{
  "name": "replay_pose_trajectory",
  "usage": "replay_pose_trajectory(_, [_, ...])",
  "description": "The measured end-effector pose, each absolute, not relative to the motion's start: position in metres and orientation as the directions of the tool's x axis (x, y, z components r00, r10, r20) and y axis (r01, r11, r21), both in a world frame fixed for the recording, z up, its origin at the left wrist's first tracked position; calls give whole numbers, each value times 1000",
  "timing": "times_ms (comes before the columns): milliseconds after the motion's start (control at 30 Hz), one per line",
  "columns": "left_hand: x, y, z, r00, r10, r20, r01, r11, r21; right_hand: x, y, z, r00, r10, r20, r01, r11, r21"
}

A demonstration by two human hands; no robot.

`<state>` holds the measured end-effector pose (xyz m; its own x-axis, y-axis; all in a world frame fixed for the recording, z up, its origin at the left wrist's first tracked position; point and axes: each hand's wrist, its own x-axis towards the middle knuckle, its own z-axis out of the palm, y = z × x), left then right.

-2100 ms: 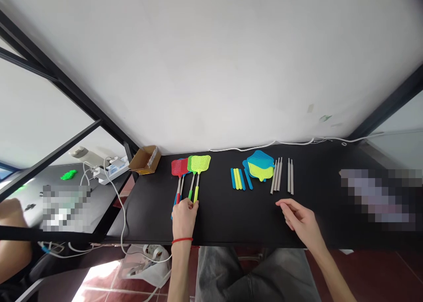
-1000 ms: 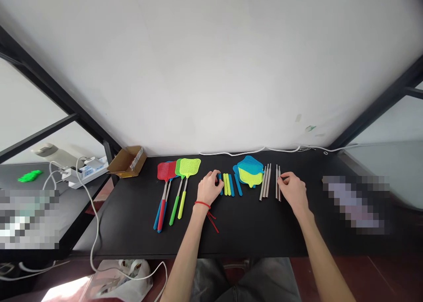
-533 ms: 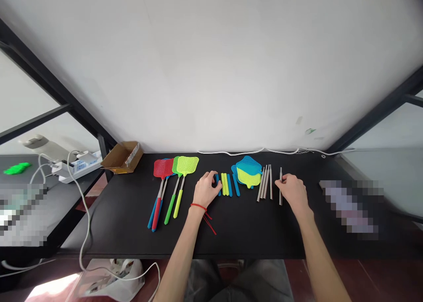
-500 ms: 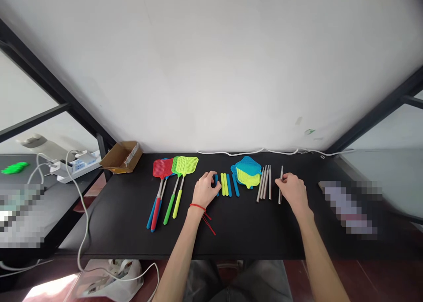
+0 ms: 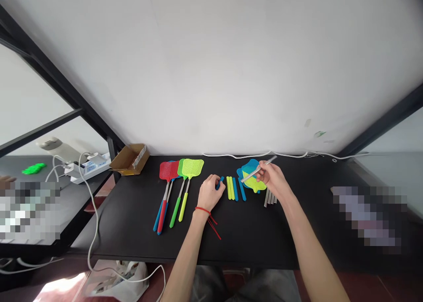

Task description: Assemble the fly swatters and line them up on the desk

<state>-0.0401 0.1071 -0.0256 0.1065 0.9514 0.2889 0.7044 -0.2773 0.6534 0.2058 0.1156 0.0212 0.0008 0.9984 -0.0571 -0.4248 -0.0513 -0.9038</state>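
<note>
My left hand (image 5: 210,192) is closed on a blue plastic handle (image 5: 220,182), next to two yellow handles (image 5: 229,188) and two other blue handles (image 5: 239,189). My right hand (image 5: 271,177) pinches a thin metal rod (image 5: 256,171) that slants across a stack of blue and yellow plastic swatter heads (image 5: 251,175). Several more metal rods (image 5: 269,198) lie just below that hand, partly hidden by it. Left of my left hand lie several assembled fly swatters (image 5: 176,192) in red, green and yellow. A red string (image 5: 211,225) hangs from my left wrist.
All this lies on a black table (image 5: 251,240). A cardboard box lid (image 5: 130,159) sits at its back left corner, and a white cable (image 5: 238,155) runs along the back edge. A power strip (image 5: 88,167) stands beyond the left edge.
My right hand has lifted one metal rod off the table and moved left over the swatter heads. My left hand now holds a blue handle. The view has shifted slightly.
</note>
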Motion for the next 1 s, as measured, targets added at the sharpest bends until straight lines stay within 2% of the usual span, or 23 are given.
replay_pose_trajectory(133, [-43, 110, -22, 55, 954, 294, 452, -287, 845, 201, 113, 9, 2, 999, -32, -457, -28, -889])
replay_pose_trajectory(233, [-46, 112, -20, 84, 986, 143, 151, -154, 976, 199, 110, 6, 5, 1000, -28, -420, -23, -907])
replay_pose_trajectory(300, [-47, 111, -18, 135, 989, 62, -36, -57, 998, 197, 108, 5, 14, 999, -42, -405, -33, -914])
replay_pose_trajectory(400, [-48, 110, -14, 180, 982, 56, -197, -20, 980, 193, 105, 4, 28, 999, -41, -411, -26, -911])
replay_pose_trajectory(533, [-49, 109, -12, 208, 976, 72, -250, -18, 968, 186, 102, 4, 11, 1000, -15, -407, -9, -913])
replay_pose_trajectory(1000, [-51, 108, -9, 231, 973, 7, -211, 43, 976, 179, 98, 7, -48, 999, -1, -379, -19, -925])
